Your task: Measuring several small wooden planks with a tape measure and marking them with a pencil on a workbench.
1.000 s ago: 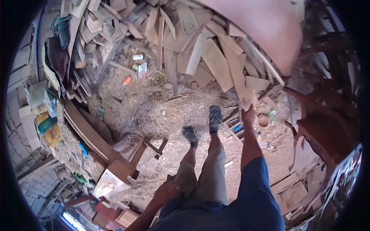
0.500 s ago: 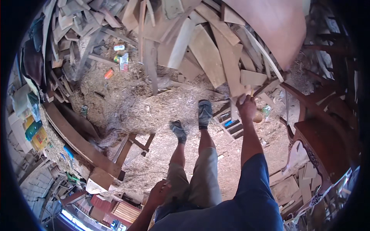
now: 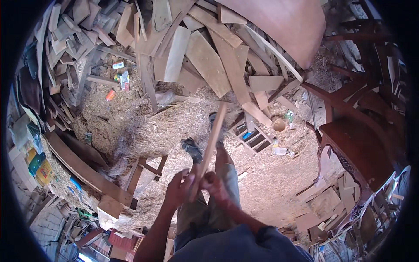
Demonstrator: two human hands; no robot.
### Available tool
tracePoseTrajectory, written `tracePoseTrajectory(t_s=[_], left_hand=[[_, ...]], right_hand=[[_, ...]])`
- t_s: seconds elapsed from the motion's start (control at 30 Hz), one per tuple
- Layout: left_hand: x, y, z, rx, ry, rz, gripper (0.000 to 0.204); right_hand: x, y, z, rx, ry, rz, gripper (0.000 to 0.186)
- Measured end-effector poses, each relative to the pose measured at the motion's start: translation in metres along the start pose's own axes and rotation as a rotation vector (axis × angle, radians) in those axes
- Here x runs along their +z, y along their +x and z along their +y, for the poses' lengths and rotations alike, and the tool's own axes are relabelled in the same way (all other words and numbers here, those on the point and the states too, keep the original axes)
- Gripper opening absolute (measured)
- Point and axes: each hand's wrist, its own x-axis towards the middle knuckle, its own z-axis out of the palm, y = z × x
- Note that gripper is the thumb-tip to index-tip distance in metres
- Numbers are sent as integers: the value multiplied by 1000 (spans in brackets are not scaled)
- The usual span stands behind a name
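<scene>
A long, narrow wooden strip (image 3: 216, 134) stands out from my hands, upright in the picture and slightly tilted, partly covering my right leg and foot. My left hand (image 3: 179, 187) is closed at its near end, along the left side. My right hand (image 3: 213, 187) grips it from the right, close beside the left one, its fingers slightly blurred. Below are my feet in dark footwear on shavings. A small wooden frame (image 3: 249, 136) lies right of my feet, near a round tan container (image 3: 279, 124).
A large heap of offcut boards (image 3: 205, 56) fills the far side. Carved dark-red furniture (image 3: 353, 153) stands at the right. A low bench (image 3: 87, 168) and a wooden stool-like frame (image 3: 144, 172) are at the left. Litter (image 3: 110, 95) lies among the shavings (image 3: 157, 131).
My right hand has drawn back from the board pile toward my body, bringing a wooden strip. My left hand has risen from beside my leg to meet it. The view has shifted slightly.
</scene>
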Motion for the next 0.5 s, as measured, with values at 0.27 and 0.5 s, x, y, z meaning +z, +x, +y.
tracePoseTrajectory(t_s=[0.27,0.5], left_hand=[[-21,60,-52,183,287,234,43],[-43,-9,-48,-207,111,152,43]], right_hand=[[-26,103,98,18,117,-158,39],[-162,343,-11,35,1417,268,43]])
